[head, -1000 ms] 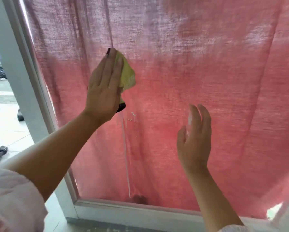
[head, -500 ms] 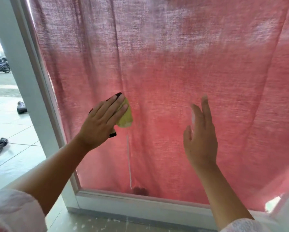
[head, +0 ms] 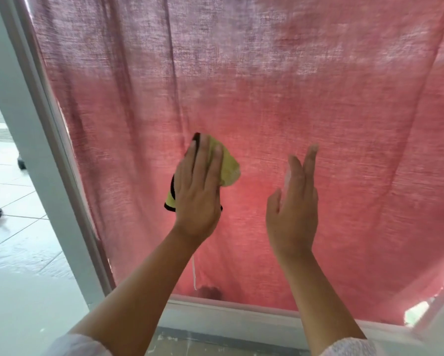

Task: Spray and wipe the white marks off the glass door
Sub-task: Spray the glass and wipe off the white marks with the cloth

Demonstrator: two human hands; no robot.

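Observation:
The glass door [head: 318, 104] fills the view, with a red curtain hanging behind it. My left hand [head: 197, 191] presses a yellow cloth with a black edge [head: 228, 168] flat against the glass at mid-height, fingers straight. Below the cloth a thin white streak [head: 194, 273] runs down to the bottom of the pane. My right hand [head: 293, 201] is raised beside it, fingers straight and pointing up, close to the glass. A pale blur shows at its palm; I cannot tell what it is. No spray bottle is in view.
The white door frame [head: 38, 155] runs down the left side and along the bottom [head: 241, 314]. A tiled pavement [head: 15, 247] lies outside on the left, with dark objects on it. The floor below the frame carries white specks.
My left hand swept the cloth down the glass from the upper left to mid-height, over some small white smudges that no longer show. My right hand stayed raised in about the same place.

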